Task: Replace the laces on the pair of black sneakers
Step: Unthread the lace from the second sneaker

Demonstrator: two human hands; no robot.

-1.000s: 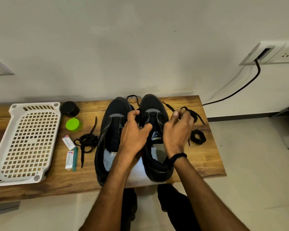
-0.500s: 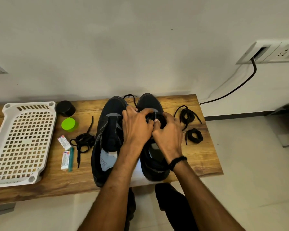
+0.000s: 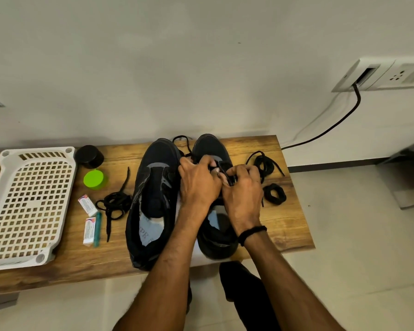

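Pair of black sneakers recorded on wood-grain tabletop (image 3: 285, 223), toes toward the wall. Right sneaker (image 3: 212, 149): matte upper, rounded toe. Over its tongue, left hand (image 3: 198, 185) and right hand (image 3: 243, 192) are held with fingers curled, and a flat black lace (image 3: 226, 173) is pinched between them. Left sneaker (image 3: 153, 199), with grey panels and a pale insole, is set just beside it. A loose lace tangle (image 3: 264, 163) is noted near its other side.

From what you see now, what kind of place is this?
Probably an indoor room, home or office: a wooden bench against a plain wall, a socket with a cable, and a pale floor.
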